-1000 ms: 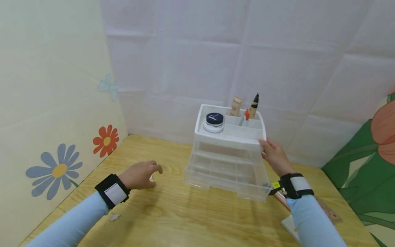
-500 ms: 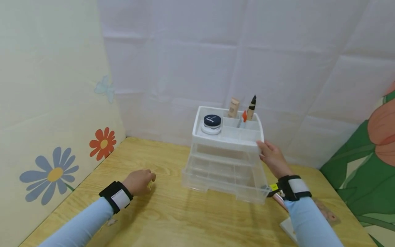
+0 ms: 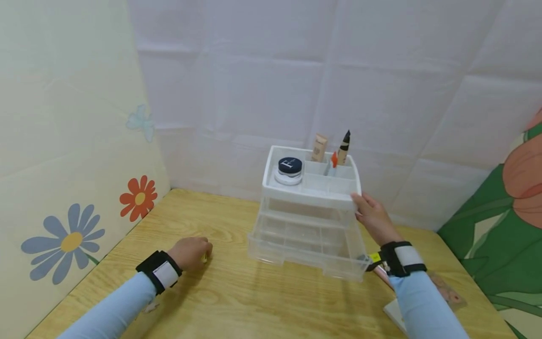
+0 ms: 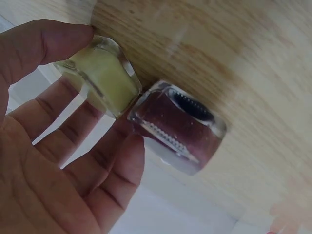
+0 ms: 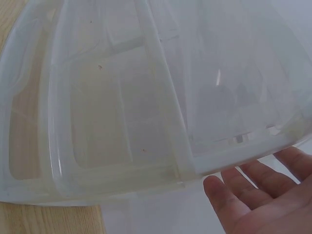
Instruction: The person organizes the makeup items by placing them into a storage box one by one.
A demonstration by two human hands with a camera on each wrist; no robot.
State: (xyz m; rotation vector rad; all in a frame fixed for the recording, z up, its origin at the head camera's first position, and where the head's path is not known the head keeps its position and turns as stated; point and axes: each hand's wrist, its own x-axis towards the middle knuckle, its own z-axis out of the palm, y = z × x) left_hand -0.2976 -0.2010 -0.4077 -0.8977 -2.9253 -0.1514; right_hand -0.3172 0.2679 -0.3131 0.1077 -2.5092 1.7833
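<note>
1. Drawer organizer (image 3: pixel 306 195), white-topped with clear tiers below, stands right of centre on the wood-grain bench (image 3: pixel 228 301), before a creased white sheet (image 3: pixel 237 94), as I watch from my remote post.
2. At its right front corner, the right hand (image 3: pixel 372 214) touches the upper rim, fingers spread and lightly bent; I cannot tell whether they grip it.
3. Well apart on the left, the left hand (image 3: pixel 189 252) pinches a small yellow bottle (image 4: pixel 109 78) between thumb and fingers, low over the bench. I cannot tell whether the bottle is lifted.
4. Close beside it, on my left wrist feed, a dark red bottle (image 4: pixel 175 126) lies at the outer fingertips; its contact with them is unclear to me.
5. On the organizer's top, a dark-lidded jar (image 3: pixel 290 168) occupies the left compartment, while a beige tube (image 3: pixel 319 148), a black-tipped tube (image 3: pixel 344 148) and an orange-tipped item (image 3: pixel 334 161) stand to its right.
6. Near the right sleeve (image 3: pixel 423 306), I see a white box (image 3: pixel 394 311) and a pink stick (image 3: pixel 383 275), both partly hidden.
</note>
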